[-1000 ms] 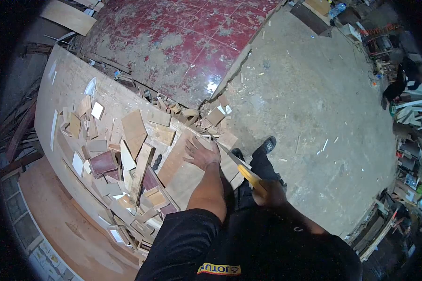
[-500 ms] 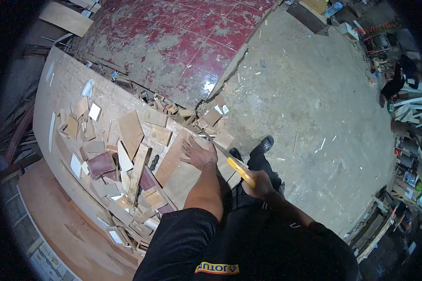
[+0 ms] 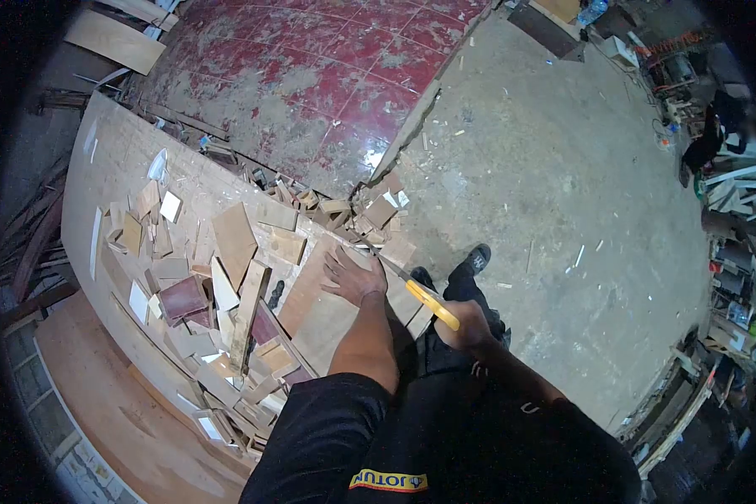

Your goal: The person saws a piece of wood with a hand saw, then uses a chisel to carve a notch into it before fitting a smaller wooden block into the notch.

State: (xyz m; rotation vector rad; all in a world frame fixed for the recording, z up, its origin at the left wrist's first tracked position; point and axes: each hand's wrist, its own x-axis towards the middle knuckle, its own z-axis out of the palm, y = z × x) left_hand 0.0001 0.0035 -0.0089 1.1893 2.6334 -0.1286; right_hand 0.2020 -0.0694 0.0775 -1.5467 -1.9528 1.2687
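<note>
My left hand [image 3: 354,275] lies with fingers spread on a flat plywood board [image 3: 328,315] at the edge of the workbench. My right hand [image 3: 462,325] is wrapped round the yellow handle of a handsaw [image 3: 429,301]. From the handle the saw's blade runs up and left, passing close beside my left hand at the board's right edge. Whether its teeth are inside a cut is too small to tell. A small dark object [image 3: 276,292] lies on the bench to the left of the board.
Wood offcuts [image 3: 237,239] of several shapes cover much of the workbench [image 3: 134,126]. More scraps [image 3: 380,210] lie on the floor past the bench edge. Concrete floor [image 3: 554,185] stretches to the right, red tiles [image 3: 336,76] lie beyond, and my shoe [image 3: 478,258] shows below.
My right hand and the saw have shifted very slightly. My left hand stays pressed on the board. The whole view has moved a little with my head.
</note>
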